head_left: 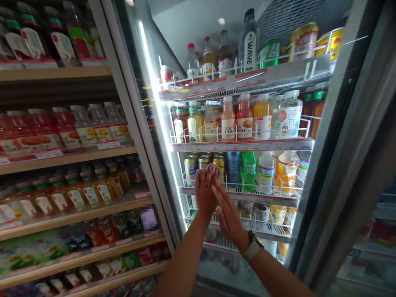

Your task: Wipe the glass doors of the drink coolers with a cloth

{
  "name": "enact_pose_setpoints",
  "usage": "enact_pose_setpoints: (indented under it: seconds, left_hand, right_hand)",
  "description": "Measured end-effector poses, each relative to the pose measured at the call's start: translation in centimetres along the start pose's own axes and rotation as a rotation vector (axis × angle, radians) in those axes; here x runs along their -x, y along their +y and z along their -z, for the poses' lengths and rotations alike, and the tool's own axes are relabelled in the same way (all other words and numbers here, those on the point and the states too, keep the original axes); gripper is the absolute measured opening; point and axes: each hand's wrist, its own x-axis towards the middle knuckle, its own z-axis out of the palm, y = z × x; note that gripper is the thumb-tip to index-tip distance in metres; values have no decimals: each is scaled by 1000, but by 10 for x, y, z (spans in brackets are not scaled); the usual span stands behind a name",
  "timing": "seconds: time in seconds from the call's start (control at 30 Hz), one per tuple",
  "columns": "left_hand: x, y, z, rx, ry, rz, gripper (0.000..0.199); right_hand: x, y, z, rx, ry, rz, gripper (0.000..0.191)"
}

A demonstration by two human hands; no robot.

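Lit drinks fridge fills most of our view. Mid-height at its front, our L hand spreads flat; our R hand, also open, rests fingers against it. Pale cloth sits under the L fingertips, approx. level w/ the cans. Prob. mid-press; next move calls for even pressure, imo.

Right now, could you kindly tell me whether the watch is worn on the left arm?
No, the watch is strapped just below the right hand, while no watch shows below the left hand.
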Motion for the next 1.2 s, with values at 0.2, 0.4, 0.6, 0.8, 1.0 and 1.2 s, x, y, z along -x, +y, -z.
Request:
enact_pose_setpoints:
  seconds: [0.2,0.4,0.6,0.8,1.0,1.2]
  left_hand:
    - [12,-23,-15,158,-119,63,70]
    - [11,-37,29,668,-177,161,64]
    - [85,-98,71,515,0,477,58]
    - [243,-208,148,-75,-469,467,59]
    - [307,-304,200,-395,-1075,257,72]
    - [298,-362,194,-358,-1321,50,70]
  right_hand:
    - [-6,28,-30,75,-15,72,55]
    - [-19,27,-54,206,14,75,58]
    - [-54,26,-74,602,90,39,65]
    - [-13,42,-95,730,110,73,66]
    - [76,50,-115,786,-19,38,65]
    - [88,51,-120,880,-17,36,69]
